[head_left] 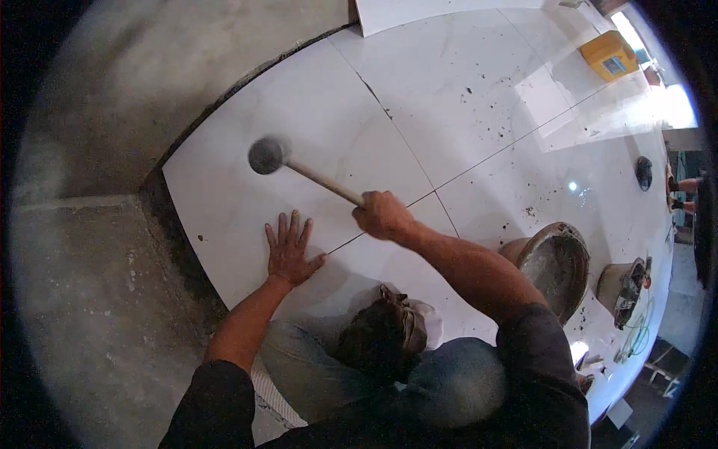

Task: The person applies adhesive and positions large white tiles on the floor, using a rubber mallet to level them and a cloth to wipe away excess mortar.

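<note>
My right hand (pixel 383 215) is closed round the wooden handle of a rubber mallet (pixel 268 155). The mallet's dark round head points left, over the corner tile beyond my other hand; it looks slightly blurred, and I cannot tell whether it touches the surface. Flat on the glossy white floor tile (pixel 224 168) rests my left hand (pixel 290 253), its fingers spread, close to the joint between two tiles. Thin dark joints run between the large tiles.
Bare concrete walls (pixel 112 97) border the tiles at left, with a dark gap along the edge. To the right stand a mortar-stained basin (pixel 557 262) and a bucket (pixel 617 292). A yellow jerrycan (pixel 609 56) sits far right. Dark crumbs dot the tiles. A person's feet (pixel 682 194) show at the right edge.
</note>
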`<state>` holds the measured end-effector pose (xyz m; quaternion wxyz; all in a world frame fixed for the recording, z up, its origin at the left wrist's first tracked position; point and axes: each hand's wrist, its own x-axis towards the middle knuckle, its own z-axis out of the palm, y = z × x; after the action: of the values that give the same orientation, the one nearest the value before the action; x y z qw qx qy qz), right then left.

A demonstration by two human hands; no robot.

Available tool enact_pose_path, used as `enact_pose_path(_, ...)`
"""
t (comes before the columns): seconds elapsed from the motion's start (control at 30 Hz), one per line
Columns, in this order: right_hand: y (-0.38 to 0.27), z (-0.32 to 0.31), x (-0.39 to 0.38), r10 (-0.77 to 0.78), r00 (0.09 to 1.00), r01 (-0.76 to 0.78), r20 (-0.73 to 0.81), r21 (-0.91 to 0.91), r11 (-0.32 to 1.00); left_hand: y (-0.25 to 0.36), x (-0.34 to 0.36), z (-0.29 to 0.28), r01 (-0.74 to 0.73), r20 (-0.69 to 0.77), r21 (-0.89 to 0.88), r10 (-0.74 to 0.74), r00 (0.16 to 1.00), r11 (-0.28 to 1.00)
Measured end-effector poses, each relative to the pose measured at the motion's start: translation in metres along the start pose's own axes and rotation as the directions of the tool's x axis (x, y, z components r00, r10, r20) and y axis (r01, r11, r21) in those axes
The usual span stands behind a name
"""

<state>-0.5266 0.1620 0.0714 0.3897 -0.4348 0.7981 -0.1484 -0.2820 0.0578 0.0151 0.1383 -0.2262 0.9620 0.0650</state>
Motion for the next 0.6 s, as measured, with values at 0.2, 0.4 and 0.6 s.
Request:
enact_pose_path(0.2, 0.008, 0.002, -0.013, 0.052, 0.994, -0.055, 0.097, 0.019, 0.998, 0.004, 0.003, 0.005, 0.015, 0.019, -0.005, -0.014, 1.0, 1.0)
enact_pose_path(0.4, 0.009, 0.008, 0.0, 0.122, 0.976, -0.109, 0.181, -0.083, 0.991, -0.002, 0.001, 0.001, 0.032, -0.042, -0.074, -0.035, 0.998, 0.997)
enact_pose_path(0.6, 0.087, 0.025, 0.032, -0.237, 0.951, 0.3, 0.199, -0.399, 0.867, -0.008, 0.013, -0.001, -0.058, -0.13, -0.202, 0.032, 0.991, 0.978)
